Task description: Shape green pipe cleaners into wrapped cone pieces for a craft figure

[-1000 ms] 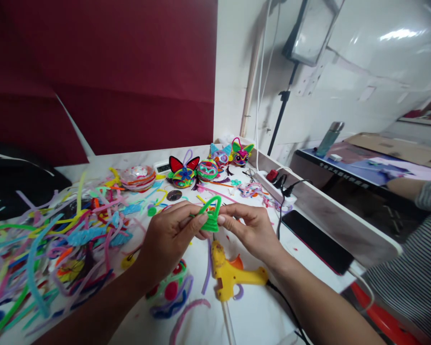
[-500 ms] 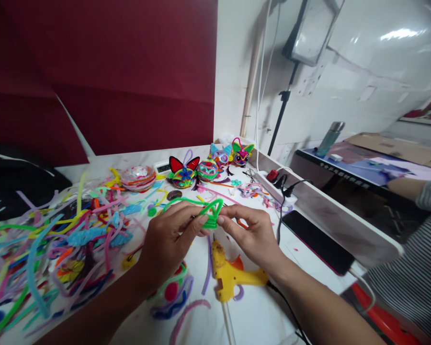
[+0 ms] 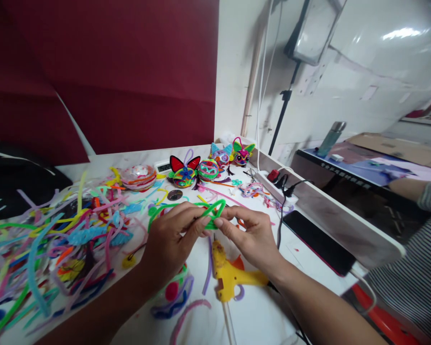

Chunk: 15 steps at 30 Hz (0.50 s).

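Observation:
A green pipe cleaner [image 3: 214,211], bent into a folded triangular loop, is pinched between my two hands above the table. My left hand [image 3: 174,235] grips its left side with thumb and forefinger, and a loose green length trails behind those fingers to the left. On the right side, my right hand [image 3: 251,235] presses thumb and forefinger against the folds. Below the hands lies a yellow hot glue gun [image 3: 228,273] with a clear glue stick in its back. Partly hidden by my left forearm is a round ornament [image 3: 172,292] with a red dot and coloured pipe cleaners.
Loose pipe cleaners [image 3: 68,239] cover the table's left side. Finished ornaments [image 3: 183,175] stand at the back. A power strip [image 3: 278,187] and a black phone [image 3: 318,242] lie along the right ledge. At far right sits a person in a striped sleeve [image 3: 413,258].
The fingers have shifted slightly on the green pipe cleaner, with my right thumb further left over its folds. The loose green length now curves lower at the left.

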Motion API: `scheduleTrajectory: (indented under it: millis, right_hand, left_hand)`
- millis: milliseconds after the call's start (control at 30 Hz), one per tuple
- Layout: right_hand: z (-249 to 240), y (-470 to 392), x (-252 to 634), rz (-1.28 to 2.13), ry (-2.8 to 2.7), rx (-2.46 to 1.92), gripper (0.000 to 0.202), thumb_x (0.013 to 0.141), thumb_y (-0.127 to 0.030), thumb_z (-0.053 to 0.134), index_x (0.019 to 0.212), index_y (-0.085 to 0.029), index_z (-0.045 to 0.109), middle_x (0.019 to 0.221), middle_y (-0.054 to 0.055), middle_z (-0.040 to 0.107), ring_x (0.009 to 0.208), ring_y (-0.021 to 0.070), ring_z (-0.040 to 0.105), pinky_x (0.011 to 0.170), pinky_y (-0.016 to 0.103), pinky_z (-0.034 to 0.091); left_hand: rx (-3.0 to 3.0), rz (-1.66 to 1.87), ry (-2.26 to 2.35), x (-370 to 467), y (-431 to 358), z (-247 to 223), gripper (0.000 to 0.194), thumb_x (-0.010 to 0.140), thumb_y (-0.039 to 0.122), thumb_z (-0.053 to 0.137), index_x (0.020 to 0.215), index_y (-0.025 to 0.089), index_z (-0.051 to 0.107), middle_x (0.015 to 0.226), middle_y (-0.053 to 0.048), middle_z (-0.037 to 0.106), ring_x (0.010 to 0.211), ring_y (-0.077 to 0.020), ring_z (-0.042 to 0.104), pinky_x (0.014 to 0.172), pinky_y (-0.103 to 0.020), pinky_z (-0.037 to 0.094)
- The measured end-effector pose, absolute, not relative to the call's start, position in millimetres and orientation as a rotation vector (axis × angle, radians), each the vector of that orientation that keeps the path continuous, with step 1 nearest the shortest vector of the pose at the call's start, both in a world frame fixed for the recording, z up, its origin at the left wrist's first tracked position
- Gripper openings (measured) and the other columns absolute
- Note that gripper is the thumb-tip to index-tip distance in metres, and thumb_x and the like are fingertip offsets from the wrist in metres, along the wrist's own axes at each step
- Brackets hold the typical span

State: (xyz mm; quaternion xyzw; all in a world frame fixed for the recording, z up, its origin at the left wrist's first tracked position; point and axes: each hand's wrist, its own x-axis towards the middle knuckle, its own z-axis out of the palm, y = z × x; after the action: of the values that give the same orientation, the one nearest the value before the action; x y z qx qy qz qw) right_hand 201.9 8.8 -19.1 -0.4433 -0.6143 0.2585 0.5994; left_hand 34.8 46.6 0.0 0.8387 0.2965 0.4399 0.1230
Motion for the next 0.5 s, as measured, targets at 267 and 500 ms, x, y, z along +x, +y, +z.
scheduleTrajectory:
  millis: [267, 500]
  right_hand:
    - [-21.7, 9.1, 200.3, 0.583, -1.375, -1.029, 0.005, 0.075, -0.018, 0.07, 0.08, -0.018, 0.073, 0.077, 0.001, 0.074, 0.069, 0.0129, 0.067, 0.066, 0.022, 0.053]
    - [-22.1, 8.9, 199.4, 0.568, -1.359, -1.064, 0.005, 0.075, -0.019, 0.069, 0.078, -0.021, 0.073, 0.076, 0.0, 0.074, 0.069, 0.0149, 0.067, 0.065, 0.025, 0.053]
  left_hand:
    - [2.458, 1.289, 0.879, 35.5, 46.4, -0.2, 0.01, 0.086, 0.02, 0.057, 0.079, 0.018, 0.064, 0.073, 0.002, 0.064, 0.069, -0.0109, 0.063, 0.064, -0.018, 0.047]
    - [2.39, 1.23, 0.926, 35.8, 46.0, -1.1, 0.013, 0.087, 0.023, 0.056, 0.078, 0.018, 0.064, 0.072, 0.001, 0.063, 0.067, -0.0122, 0.064, 0.061, -0.019, 0.049]
